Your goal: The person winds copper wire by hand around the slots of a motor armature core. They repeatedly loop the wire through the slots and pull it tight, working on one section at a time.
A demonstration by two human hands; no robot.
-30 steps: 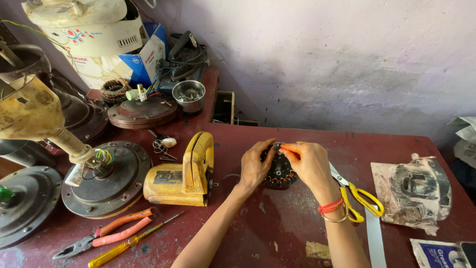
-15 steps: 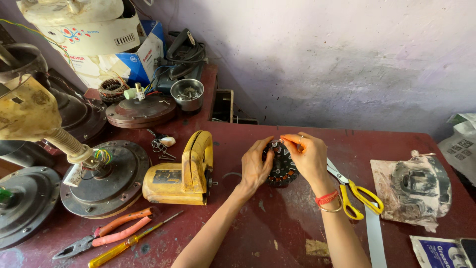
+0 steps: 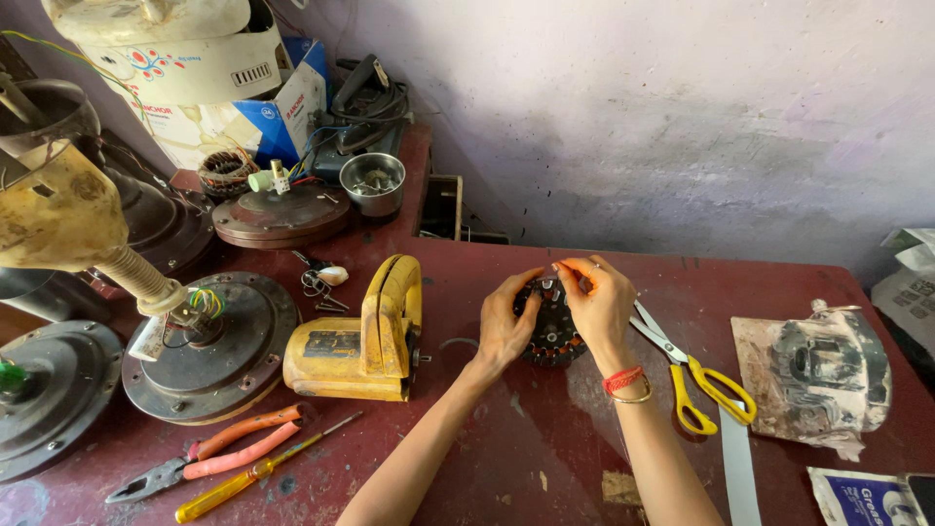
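We hold a round black motor stator with copper-coloured windings near the middle of the dark red worktable, resting on the tabletop between our two hands. Our left hand curls around its left edge, fingers closed onto the rim, steadying it. Our right hand sits over the top right of it, thumb and forefinger pinched narrow on a thin orange strip at the upper edge; we cannot tell whether the strip is a wire or a sliver of insulation.

What worries us is the pinch: the strip looks slight, and a pull at an angle may tear it or let it slip from our fingertips. The stator rests only on our left-hand grip, so a hard tug could roll or skid it across the table. The fine windings lie right under our fingers and a scrape could nick them.

The yellow-handled scissors lie just beside our right wrist, blades pointing toward the stator; a careless sweep of the forearm could knock them. The yellow hand-held power tool sits near our left forearm, with room to spare
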